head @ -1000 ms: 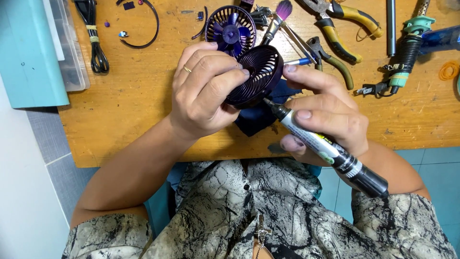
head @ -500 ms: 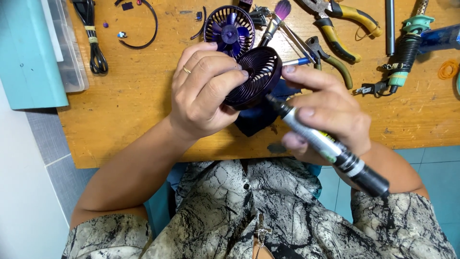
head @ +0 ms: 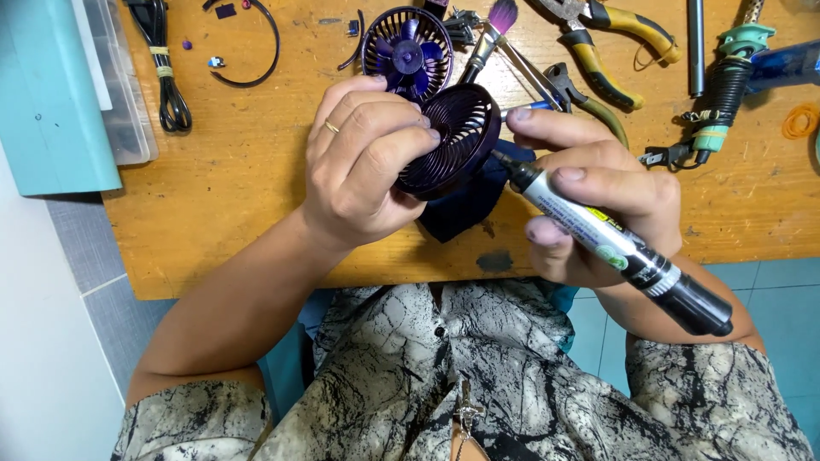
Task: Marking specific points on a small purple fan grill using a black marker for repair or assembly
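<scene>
My left hand still grips the fan cover; my right hand, holding the marker, has shifted its tip higher along the cover's right rim.

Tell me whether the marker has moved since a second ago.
Yes. The marker in the right hand has shifted right and up, its tip farther from the table's near edge.
</scene>
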